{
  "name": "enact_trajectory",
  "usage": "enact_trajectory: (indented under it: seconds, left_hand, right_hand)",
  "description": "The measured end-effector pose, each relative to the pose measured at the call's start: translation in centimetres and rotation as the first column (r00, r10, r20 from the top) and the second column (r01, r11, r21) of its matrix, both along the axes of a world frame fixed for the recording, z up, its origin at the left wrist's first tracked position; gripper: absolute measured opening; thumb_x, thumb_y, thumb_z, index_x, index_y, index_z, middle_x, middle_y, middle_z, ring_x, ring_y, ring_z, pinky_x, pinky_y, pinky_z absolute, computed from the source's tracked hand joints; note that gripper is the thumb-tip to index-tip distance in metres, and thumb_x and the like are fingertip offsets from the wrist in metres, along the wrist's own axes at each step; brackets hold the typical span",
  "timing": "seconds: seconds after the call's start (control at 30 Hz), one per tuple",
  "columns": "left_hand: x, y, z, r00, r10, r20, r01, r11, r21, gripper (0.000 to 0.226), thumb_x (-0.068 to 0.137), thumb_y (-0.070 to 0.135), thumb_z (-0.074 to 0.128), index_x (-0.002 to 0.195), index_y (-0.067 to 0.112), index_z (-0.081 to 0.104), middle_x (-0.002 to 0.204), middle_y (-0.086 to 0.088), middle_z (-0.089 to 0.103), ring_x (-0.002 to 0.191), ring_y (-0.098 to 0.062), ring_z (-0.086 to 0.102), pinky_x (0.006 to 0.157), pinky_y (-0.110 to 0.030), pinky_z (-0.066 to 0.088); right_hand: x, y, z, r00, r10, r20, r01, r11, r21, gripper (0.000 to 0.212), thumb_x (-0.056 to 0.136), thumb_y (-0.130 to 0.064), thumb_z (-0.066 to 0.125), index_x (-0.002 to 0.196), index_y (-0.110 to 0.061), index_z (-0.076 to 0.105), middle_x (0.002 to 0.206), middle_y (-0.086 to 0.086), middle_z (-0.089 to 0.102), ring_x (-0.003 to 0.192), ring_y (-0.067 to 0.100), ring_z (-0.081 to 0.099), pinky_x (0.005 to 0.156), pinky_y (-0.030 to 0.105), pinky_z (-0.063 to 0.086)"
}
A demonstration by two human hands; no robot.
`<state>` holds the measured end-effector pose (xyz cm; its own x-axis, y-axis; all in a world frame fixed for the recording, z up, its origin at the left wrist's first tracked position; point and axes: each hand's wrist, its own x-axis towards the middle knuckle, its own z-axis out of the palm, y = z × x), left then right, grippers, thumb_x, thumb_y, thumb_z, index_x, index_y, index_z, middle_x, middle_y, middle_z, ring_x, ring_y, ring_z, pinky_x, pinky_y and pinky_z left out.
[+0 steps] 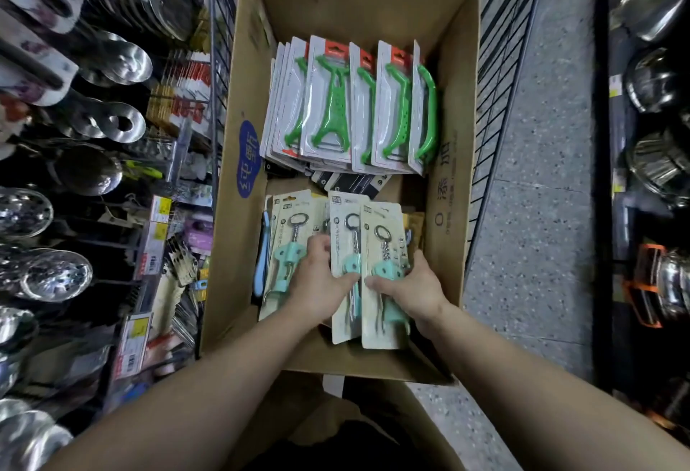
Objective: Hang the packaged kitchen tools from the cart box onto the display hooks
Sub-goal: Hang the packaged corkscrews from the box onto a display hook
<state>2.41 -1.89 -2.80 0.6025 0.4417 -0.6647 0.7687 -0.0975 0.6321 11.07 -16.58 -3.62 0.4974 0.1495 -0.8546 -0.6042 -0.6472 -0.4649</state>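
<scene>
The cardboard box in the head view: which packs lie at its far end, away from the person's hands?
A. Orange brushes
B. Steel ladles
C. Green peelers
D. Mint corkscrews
C: the green peelers on white cards fill the far end of the cardboard box, while both hands grip mint corkscrew packs nearer.

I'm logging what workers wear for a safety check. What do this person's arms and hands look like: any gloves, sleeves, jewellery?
Both forearms are bare as far as the frame shows: no sleeve reaches into view. The left hand and the right hand wear no gloves. No watch, bracelet or ring shows on the visible sides of the wrists and fingers. No markings or bandages can be seen.
</scene>
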Motion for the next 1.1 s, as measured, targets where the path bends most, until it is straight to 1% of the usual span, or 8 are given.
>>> enact_trajectory:
  seconds: [0.13, 0.27, 0.4, 0.5, 0.7, 0.8, 0.93, 1.1]
  left_hand:
    - [-0.6, 0.5, 0.7, 0.983, 0.184, -0.001, -0.180, 0.963, -0.202, 0.050, 0.089, 0.001, 0.070, 0.129, 0.016, 0.045, 0.116, 0.000, 0.067, 0.101, -0.017, 0.068, 0.088, -0.037, 0.059]
    - [-0.7, 2.3, 1.4, 0.956, 0.285, -0.073, -0.290, 0.868, -0.402, 0.027, 0.094, 0.000, 0.064, 0.118, 0.013, 0.065, 0.107, 0.000, 0.074, 0.093, -0.017, 0.073, 0.072, -0.029, 0.060]
    - [-1.1, 3.4, 1.7, 0.959, 0.255, -0.120, -0.281, 0.832, -0.478, 0.025, 0.095, 0.001, 0.061, 0.117, 0.013, 0.066, 0.112, -0.009, 0.074, 0.099, -0.026, 0.073, 0.081, -0.039, 0.061]
    - [-1.7, 3.2, 1.8, 0.963, 0.245, -0.111, -0.268, 0.834, -0.482, 0.031, 0.095, 0.004, 0.063, 0.123, 0.016, 0.059, 0.116, -0.007, 0.072, 0.102, -0.026, 0.071, 0.088, -0.044, 0.059]
    - [-3.7, 3.9, 2.5, 0.947, 0.301, -0.114, -0.317, 0.811, -0.491, 0.032, 0.096, 0.005, 0.062, 0.126, 0.015, 0.056, 0.117, -0.008, 0.070, 0.105, -0.029, 0.070, 0.092, -0.049, 0.057]
    - [-4.7, 5.0, 3.1, 0.938, 0.324, -0.123, -0.342, 0.807, -0.481, 0.024, 0.096, 0.004, 0.061, 0.117, 0.016, 0.058, 0.115, -0.011, 0.070, 0.106, -0.032, 0.069, 0.096, -0.053, 0.054]
    - [-5.4, 6.5, 3.9, 0.953, 0.285, -0.104, -0.299, 0.822, -0.485, 0.019, 0.097, 0.004, 0.061, 0.113, 0.015, 0.063, 0.113, -0.010, 0.072, 0.106, -0.031, 0.069, 0.097, -0.052, 0.054]
    - [-5.4, 7.9, 6.3, 0.967, 0.246, -0.066, -0.249, 0.854, -0.457, 0.018, 0.098, 0.001, 0.056, 0.097, 0.017, 0.065, 0.106, -0.009, 0.071, 0.108, -0.034, 0.066, 0.098, -0.050, 0.053]
  right_hand:
    - [-0.1, 0.0, -0.3, 0.978, -0.065, -0.199, 0.076, 0.996, 0.052, 0.063, 0.066, -0.018, 0.092, 0.121, -0.010, 0.062, 0.107, 0.006, 0.076, 0.090, 0.022, 0.075, 0.084, 0.043, 0.061]
    - [-0.1, 0.3, 0.0, 0.969, -0.142, -0.201, 0.154, 0.987, 0.044, 0.070, 0.065, -0.016, 0.092, 0.121, -0.010, 0.051, 0.109, 0.011, 0.072, 0.087, 0.025, 0.076, 0.068, 0.037, 0.063]
    - [-0.3, 0.7, 1.2, 0.974, -0.120, -0.191, 0.132, 0.990, 0.047, 0.058, 0.069, -0.012, 0.090, 0.110, -0.016, 0.048, 0.105, 0.010, 0.072, 0.085, 0.024, 0.076, 0.072, 0.041, 0.063]
    - [-0.7, 1.2, 1.9, 0.976, -0.092, -0.198, 0.110, 0.990, 0.086, 0.048, 0.073, -0.011, 0.086, 0.109, -0.010, 0.055, 0.100, 0.011, 0.076, 0.087, 0.026, 0.076, 0.083, 0.047, 0.061]
    - [-2.5, 1.9, 2.9, 0.988, -0.125, -0.091, 0.135, 0.986, 0.103, 0.076, 0.065, -0.011, 0.091, 0.120, -0.017, 0.039, 0.116, 0.007, 0.067, 0.091, 0.023, 0.072, 0.065, 0.037, 0.060]
    - [-3.0, 2.2, 3.5, 0.981, -0.134, -0.140, 0.154, 0.978, 0.140, 0.053, 0.073, -0.008, 0.085, 0.117, -0.009, 0.054, 0.109, 0.012, 0.074, 0.083, 0.024, 0.076, 0.062, 0.038, 0.062]
    - [-3.3, 2.7, 3.9, 0.968, -0.157, -0.195, 0.197, 0.959, 0.204, 0.049, 0.081, -0.013, 0.078, 0.122, -0.002, 0.055, 0.107, 0.017, 0.074, 0.094, 0.034, 0.074, 0.085, 0.054, 0.058]
    - [-2.8, 3.0, 5.6, 0.987, -0.159, 0.011, 0.154, 0.968, 0.197, 0.050, 0.081, -0.016, 0.080, 0.123, -0.010, 0.052, 0.109, 0.013, 0.072, 0.092, 0.030, 0.074, 0.082, 0.052, 0.060]
